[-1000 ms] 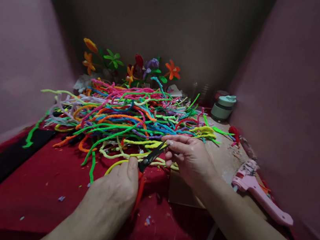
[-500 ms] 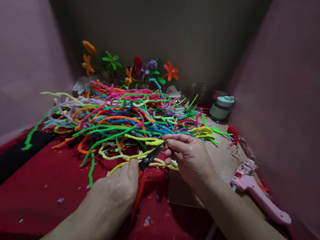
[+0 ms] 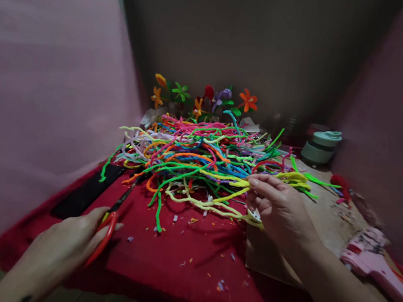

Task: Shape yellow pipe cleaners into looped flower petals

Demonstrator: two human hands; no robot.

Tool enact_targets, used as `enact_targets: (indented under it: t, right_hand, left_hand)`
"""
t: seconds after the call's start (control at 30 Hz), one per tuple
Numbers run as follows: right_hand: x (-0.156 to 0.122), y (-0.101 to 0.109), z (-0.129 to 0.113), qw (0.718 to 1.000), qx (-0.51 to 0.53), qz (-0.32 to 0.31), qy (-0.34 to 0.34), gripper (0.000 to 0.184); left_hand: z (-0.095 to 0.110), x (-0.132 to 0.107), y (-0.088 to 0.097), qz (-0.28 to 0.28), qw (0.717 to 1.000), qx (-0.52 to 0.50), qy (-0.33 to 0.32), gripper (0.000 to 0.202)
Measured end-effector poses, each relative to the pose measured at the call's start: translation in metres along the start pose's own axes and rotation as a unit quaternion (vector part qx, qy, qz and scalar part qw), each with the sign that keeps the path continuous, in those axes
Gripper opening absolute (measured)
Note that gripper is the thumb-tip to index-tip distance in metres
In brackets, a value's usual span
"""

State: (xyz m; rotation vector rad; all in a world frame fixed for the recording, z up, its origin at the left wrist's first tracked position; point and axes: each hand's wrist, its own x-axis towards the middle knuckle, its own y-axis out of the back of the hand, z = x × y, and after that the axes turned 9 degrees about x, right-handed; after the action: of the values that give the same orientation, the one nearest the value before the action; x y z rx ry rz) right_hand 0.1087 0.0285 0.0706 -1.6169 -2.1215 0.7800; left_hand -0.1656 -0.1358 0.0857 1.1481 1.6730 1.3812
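My left hand is closed round the red handle of a pair of scissors, whose dark blades point up and away toward the left end of the pile. At the right, my right hand pinches yellow pipe cleaners between thumb and fingers, at the pile's near side. Beyond both hands lies a large heap of pipe cleaners in pink, green, orange, blue and other colours. Pale yellow pipe cleaners lie along its near edge.
Pipe-cleaner flowers stand behind the heap. A green-lidded jar sits at the back right, and a pink glue gun on the right over a board. A black flat strip lies left. Scraps dot the red cloth.
My left hand has drawn the scissors away from the yellow pipe cleaners, down and to the left. My right hand still pinches them. The view has swung left.
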Motion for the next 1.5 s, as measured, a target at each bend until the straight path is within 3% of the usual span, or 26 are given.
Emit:
enact_targets:
  t: [0.13, 0.3, 0.37, 0.43, 0.5, 0.57, 0.63, 0.7, 0.8, 0.9, 1.03, 1.1, 1.23, 1.3, 1.37, 1.5]
  right_hand:
    - [0.001, 0.002, 0.003, 1.000, -0.017, -0.010, -0.016, 0.017]
    - [0.004, 0.004, 0.004, 0.999, -0.013, -0.015, -0.040, 0.021]
    - [0.004, 0.004, 0.005, 0.999, -0.017, -0.030, -0.041, 0.020]
    - [0.005, 0.005, 0.005, 0.997, -0.027, -0.050, -0.043, 0.018]
    - [0.005, 0.005, 0.006, 0.995, -0.045, -0.073, -0.043, 0.015]
    - [0.003, 0.004, 0.006, 0.993, -0.067, -0.094, -0.037, 0.015]
    - [0.000, 0.002, 0.006, 0.991, -0.081, -0.105, -0.030, 0.019]
    - [-0.003, 0.000, 0.004, 0.990, -0.088, -0.109, -0.025, 0.021]
    - [-0.007, -0.002, 0.001, 0.988, -0.106, -0.110, -0.005, 0.012]
    - [-0.008, -0.003, 0.000, 0.988, -0.109, -0.105, 0.016, 0.006]
    - [-0.004, 0.000, 0.002, 0.993, -0.069, -0.092, 0.034, 0.008]
    - [-0.001, 0.002, 0.003, 0.994, -0.045, -0.093, 0.031, 0.015]
    - [0.002, 0.002, 0.003, 0.993, -0.061, -0.101, 0.015, 0.017]
    - [0.001, 0.000, 0.002, 0.991, -0.096, -0.084, 0.041, 0.013]
    - [-0.001, -0.001, 0.001, 0.989, -0.122, -0.058, 0.064, 0.012]
    - [-0.002, -0.002, -0.003, 0.981, -0.171, -0.017, 0.090, 0.014]
  left_hand:
    - [-0.003, 0.011, -0.015, -0.045, 0.998, 0.032, 0.002, 0.034]
    - [-0.004, 0.049, -0.020, -0.070, 0.997, 0.015, -0.029, 0.034]
    - [-0.004, 0.060, -0.018, -0.042, 0.998, -0.004, -0.052, 0.030]
    - [0.002, 0.063, -0.012, 0.027, 0.998, -0.031, -0.055, 0.028]
    - [0.016, 0.060, 0.000, 0.098, 0.991, -0.085, -0.036, 0.032]
    - [0.040, 0.053, 0.016, 0.137, 0.969, -0.184, -0.088, 0.032]
    - [0.069, 0.049, 0.032, 0.090, 0.936, -0.286, -0.181, 0.031]
    - [0.099, 0.049, 0.044, -0.031, 0.881, -0.393, -0.262, 0.032]
    - [0.134, 0.054, 0.051, -0.179, 0.808, -0.457, -0.326, 0.034]
    - [0.153, 0.059, 0.043, -0.296, 0.719, -0.549, -0.307, 0.033]
    - [0.162, 0.061, 0.026, -0.365, 0.619, -0.647, -0.255, 0.027]
    - [0.164, 0.062, 0.023, -0.366, 0.605, -0.662, -0.250, 0.027]
    - [0.170, 0.064, 0.023, -0.305, 0.642, -0.661, -0.242, 0.033]
    - [0.173, 0.064, 0.025, -0.307, 0.649, -0.656, -0.234, 0.033]
    - [0.175, 0.063, 0.027, -0.335, 0.634, -0.661, -0.223, 0.029]
    - [0.178, 0.064, 0.026, -0.395, 0.566, -0.690, -0.218, 0.023]
